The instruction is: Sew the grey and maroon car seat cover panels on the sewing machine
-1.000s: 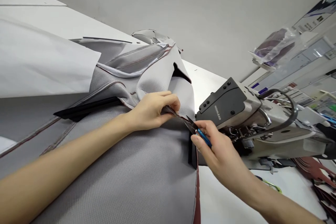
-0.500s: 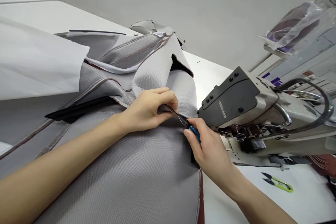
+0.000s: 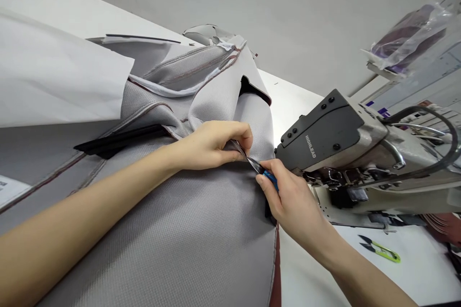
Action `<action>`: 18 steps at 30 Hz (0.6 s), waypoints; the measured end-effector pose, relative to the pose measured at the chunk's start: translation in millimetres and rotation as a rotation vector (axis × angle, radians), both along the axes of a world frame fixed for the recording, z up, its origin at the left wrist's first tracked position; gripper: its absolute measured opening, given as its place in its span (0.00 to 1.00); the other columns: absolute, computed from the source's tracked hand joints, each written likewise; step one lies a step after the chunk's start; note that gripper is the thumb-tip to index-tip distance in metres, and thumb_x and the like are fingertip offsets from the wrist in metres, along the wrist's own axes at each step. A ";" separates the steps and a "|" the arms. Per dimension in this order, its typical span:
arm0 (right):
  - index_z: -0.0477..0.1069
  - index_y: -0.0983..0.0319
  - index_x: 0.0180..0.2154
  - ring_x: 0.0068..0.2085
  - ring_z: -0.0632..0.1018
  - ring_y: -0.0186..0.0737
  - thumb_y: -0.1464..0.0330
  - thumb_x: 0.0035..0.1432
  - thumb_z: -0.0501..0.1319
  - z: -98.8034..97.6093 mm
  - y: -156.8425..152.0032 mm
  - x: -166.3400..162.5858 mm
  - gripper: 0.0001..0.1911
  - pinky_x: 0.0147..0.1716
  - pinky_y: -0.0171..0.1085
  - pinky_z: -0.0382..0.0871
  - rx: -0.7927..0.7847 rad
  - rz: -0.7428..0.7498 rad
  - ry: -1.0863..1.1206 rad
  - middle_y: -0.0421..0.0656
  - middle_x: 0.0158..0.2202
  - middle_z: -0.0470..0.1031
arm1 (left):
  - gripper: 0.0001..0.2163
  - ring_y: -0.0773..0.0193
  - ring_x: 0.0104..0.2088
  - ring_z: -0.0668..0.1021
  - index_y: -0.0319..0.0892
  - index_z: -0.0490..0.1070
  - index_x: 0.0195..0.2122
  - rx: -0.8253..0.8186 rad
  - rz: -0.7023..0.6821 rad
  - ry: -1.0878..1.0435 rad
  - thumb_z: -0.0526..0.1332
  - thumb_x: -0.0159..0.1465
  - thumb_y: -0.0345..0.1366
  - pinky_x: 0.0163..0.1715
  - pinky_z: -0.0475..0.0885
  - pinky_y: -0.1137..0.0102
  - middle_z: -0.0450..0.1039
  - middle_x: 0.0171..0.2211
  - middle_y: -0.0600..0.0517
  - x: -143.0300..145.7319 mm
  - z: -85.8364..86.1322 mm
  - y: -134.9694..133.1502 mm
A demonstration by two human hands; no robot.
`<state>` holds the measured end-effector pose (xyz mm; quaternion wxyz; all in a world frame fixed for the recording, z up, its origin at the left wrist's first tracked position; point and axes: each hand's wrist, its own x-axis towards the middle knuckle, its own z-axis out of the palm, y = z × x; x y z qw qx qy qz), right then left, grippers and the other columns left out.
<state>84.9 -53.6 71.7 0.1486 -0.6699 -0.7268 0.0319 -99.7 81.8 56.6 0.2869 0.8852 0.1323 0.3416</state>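
My left hand (image 3: 218,146) is closed, pinching a folded edge of grey textured fabric (image 3: 173,230) between thumb and fingers. Close by on the right, my right hand (image 3: 288,192) grips a small blue-handled tool (image 3: 269,180) with a slim, pointed metal end. That point meets the fold beside my left fingertips; whether it is a blade or a pair of blades I cannot make out. The fabric spreads wide below both hands and bunches up behind them. A black strip (image 3: 118,141) lies on it, left of my left hand.
A sewing machine head (image 3: 320,129) stands just right of my hands. Green-handled thread snips (image 3: 380,248) lie on the white table (image 3: 306,268) at lower right. White sheet material (image 3: 61,72) covers the left side. A plastic-wrapped bundle (image 3: 408,41) sits at upper right.
The whole view has shifted slightly, carrying the scene a little to the right. Both hands keep their grips, the tool's tip still at the fold.
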 end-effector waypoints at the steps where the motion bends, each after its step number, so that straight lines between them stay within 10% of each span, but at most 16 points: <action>1: 0.65 0.60 0.49 0.42 0.82 0.48 0.66 0.70 0.51 -0.3 0.0 -0.1 0.10 0.38 0.42 0.72 -0.011 0.001 0.007 0.46 0.46 0.79 | 0.04 0.66 0.37 0.77 0.41 0.70 0.37 -0.001 -0.005 0.024 0.62 0.63 0.34 0.38 0.68 0.73 0.77 0.36 0.54 -0.5 0.6 -0.1; 6: 0.67 0.60 0.47 0.37 0.82 0.46 0.67 0.70 0.50 15.6 -14.0 2.2 0.09 0.32 0.39 0.70 -0.015 0.084 -0.142 0.45 0.42 0.80 | 0.05 0.67 0.38 0.76 0.43 0.69 0.39 -0.033 -0.046 0.138 0.61 0.62 0.32 0.37 0.66 0.75 0.76 0.38 0.57 -2.7 2.9 -1.2; 11: 0.71 0.59 0.34 0.21 0.75 0.41 0.62 0.63 0.59 82.4 -8.9 0.8 0.08 0.20 0.37 0.61 0.165 0.273 -0.530 0.42 0.27 0.77 | 0.08 0.67 0.38 0.78 0.43 0.68 0.39 -0.049 -0.055 0.155 0.63 0.58 0.30 0.37 0.65 0.75 0.77 0.37 0.58 -2.1 4.3 -3.8; 18: 0.68 0.62 0.15 0.20 0.76 0.28 0.59 0.62 0.59 126.4 75.9 -45.6 0.25 0.19 0.28 0.58 -0.455 0.298 -0.637 0.34 0.14 0.70 | 0.16 0.64 0.39 0.81 0.43 0.63 0.44 -0.197 -0.063 0.115 0.64 0.56 0.32 0.40 0.70 0.73 0.80 0.37 0.57 0.0 6.1 -3.0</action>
